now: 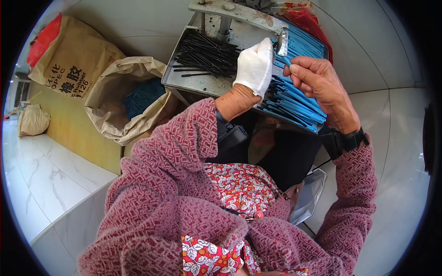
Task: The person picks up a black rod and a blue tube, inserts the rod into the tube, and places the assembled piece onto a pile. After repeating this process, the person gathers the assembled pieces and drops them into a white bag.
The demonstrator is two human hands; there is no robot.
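My left hand (254, 66), in a white glove, is closed at the metal block (282, 42) on the end of a bar. What its fingers grip is hidden. My bare right hand (317, 85) pinches the end of a thin blue strip (287, 60) just below that block. Under and beside my right hand lie many blue strips with black ends (301, 103), stacked side by side. Left of my gloved hand, a loose heap of thin black sticks (202, 53) covers part of the metal tabletop (174, 79).
A metal frame with an upright post (224, 27) stands at the back of the table. More blue strips (306, 39) lie far right, by a red bag (299, 16). An open paper sack (106, 112) holds blue pieces (142, 97). Another printed sack (76, 57) stands behind it.
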